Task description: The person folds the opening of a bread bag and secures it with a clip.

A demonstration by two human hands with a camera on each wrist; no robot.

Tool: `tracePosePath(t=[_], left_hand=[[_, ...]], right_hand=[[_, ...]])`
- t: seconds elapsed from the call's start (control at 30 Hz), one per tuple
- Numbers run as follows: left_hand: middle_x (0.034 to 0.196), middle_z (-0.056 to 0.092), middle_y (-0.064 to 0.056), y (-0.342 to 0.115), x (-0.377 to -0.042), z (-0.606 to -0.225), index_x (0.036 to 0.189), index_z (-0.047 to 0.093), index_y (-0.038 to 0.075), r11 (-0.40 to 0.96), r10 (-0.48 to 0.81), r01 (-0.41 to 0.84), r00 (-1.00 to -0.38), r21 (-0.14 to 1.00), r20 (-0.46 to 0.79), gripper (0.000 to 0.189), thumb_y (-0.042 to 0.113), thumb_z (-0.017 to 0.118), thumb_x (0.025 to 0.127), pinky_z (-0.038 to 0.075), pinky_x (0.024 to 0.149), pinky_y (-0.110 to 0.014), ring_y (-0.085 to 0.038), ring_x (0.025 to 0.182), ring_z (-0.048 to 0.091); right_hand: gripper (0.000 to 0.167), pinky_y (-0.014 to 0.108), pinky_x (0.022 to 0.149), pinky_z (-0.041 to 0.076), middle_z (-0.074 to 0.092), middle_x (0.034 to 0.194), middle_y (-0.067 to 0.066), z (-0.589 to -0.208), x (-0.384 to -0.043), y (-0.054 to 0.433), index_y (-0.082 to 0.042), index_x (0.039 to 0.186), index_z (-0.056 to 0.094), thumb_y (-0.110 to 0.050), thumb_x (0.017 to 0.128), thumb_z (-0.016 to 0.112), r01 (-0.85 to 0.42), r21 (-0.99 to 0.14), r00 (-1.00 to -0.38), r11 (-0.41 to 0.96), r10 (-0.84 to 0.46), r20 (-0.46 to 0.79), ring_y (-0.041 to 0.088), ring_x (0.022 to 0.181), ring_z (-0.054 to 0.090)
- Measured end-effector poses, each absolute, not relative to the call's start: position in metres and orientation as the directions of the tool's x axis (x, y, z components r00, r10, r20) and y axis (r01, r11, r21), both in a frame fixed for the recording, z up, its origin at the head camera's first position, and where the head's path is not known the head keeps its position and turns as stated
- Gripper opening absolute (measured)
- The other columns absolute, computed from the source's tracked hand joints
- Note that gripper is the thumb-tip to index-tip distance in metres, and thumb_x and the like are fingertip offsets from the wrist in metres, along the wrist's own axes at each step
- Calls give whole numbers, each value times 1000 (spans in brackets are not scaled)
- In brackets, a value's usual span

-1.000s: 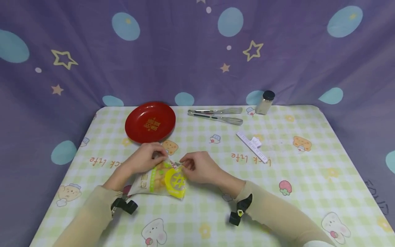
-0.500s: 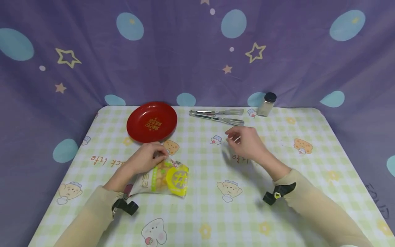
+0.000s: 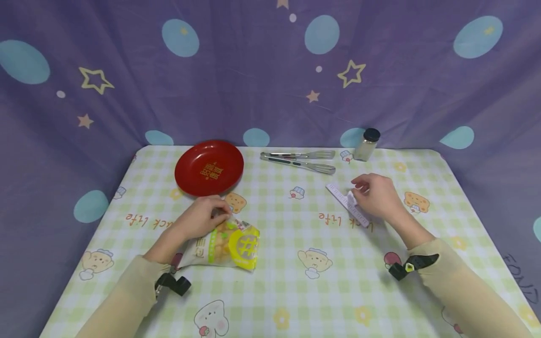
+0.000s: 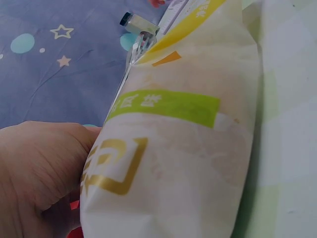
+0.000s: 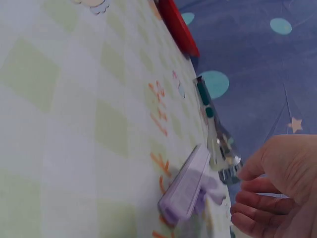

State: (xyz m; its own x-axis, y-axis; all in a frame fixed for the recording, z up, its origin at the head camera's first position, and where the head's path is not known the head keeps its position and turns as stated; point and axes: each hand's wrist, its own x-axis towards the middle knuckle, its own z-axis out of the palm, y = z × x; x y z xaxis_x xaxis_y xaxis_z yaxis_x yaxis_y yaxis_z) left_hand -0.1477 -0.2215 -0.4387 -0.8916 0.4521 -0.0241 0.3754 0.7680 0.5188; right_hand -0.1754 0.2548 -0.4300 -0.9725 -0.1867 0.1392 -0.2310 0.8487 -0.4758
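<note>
My left hand point(image 3: 203, 218) pinches the upper edge of a yellow and white snack bag point(image 3: 221, 249), which lies on the checked tablecloth. In the left wrist view the bag point(image 4: 173, 148) fills most of the picture, and the left fingertips are hidden behind it. A pale lilac bag clip point(image 3: 340, 199) with a long ridged bar lies right of centre. Beside its handle hovers my right hand point(image 3: 378, 195), fingers loosely bent. The right wrist view shows a small gap between those fingers and the clip point(image 5: 185, 186).
A red plate point(image 3: 209, 169) sits at the back left. Metal tongs point(image 3: 297, 159) lie behind the clip, their ends spread. A jar point(image 3: 365, 145) with a black lid stands near the back edge. Behind the table hangs a purple curtain point(image 3: 253, 70).
My right hand has let go of the bag's edge and moved right, over to the clip. The left hand still holds the bag in the same spot.
</note>
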Motion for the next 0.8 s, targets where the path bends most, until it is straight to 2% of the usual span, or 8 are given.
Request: tracePosePath(t=[0.17, 0.43, 0.6, 0.8], left_hand=[[94, 72, 8, -221, -147, -440, 97, 79, 21, 774, 443, 366, -896, 517, -28, 8, 14, 81, 95, 57, 87, -37, -10, 89, 62], [95, 74, 7, -222, -146, -439, 99, 80, 20, 763, 455, 387, -891, 519, -5, 8, 13, 80, 95, 53, 81, -32, -10, 85, 60], [96, 75, 7, -222, -146, -440, 99, 80, 21, 765, 450, 383, -893, 517, -5, 8, 13, 80, 95, 56, 84, -36, -11, 87, 62], [97, 75, 7, -221, -146, -440, 99, 80, 21, 770, 443, 377, -897, 514, -6, 8, 14, 80, 95, 57, 89, -40, -12, 91, 64]], right_hand=[[26, 56, 88, 58, 78, 105, 22, -435, -174, 260, 1, 117, 76, -15, 98, 69, -180, -467, -983, 866, -171, 62, 36, 94, 75], [27, 48, 81, 55, 78, 99, 14, -439, -171, 263, -2, 115, 77, -23, 98, 73, -136, -454, -982, 880, -180, -53, 26, 86, 71], [29, 46, 80, 54, 76, 94, 14, -442, -171, 262, -1, 112, 77, -26, 97, 74, -142, -444, -980, 885, -188, -62, 25, 84, 68], [27, 39, 75, 48, 73, 87, 10, -445, -171, 261, -2, 107, 76, -26, 97, 73, -140, -438, -981, 888, -184, -60, 23, 79, 63]])
